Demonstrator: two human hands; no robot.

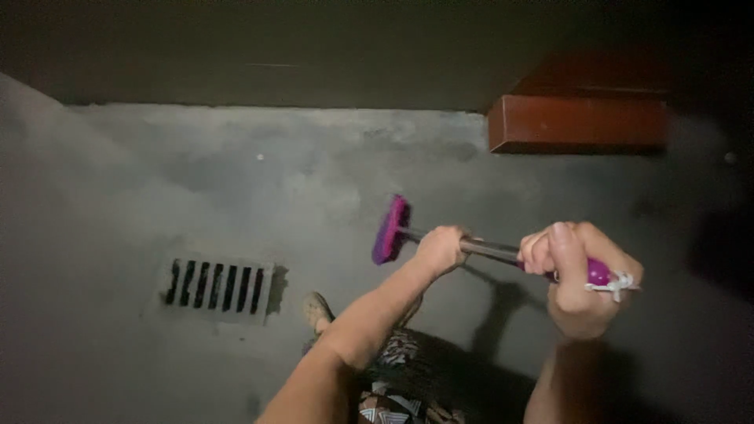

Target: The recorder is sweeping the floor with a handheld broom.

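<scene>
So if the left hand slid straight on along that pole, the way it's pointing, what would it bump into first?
Probably the purple brush head. The left hand grips the metal pole just short of it, with nothing between them. Beyond the brush lies only the grey concrete floor.

A dim washing yard or utility area of a home: bare concrete floor (236, 180), slotted floor drain (216, 286) at eight o'clock, red-brown step (577, 123) at one o'clock.

Left hand (441, 248) fisted, arm stretched forward and up from lower centre. Right hand (580, 275) fisted, thumb up, just right of left hand; forearm rising from below.
</scene>
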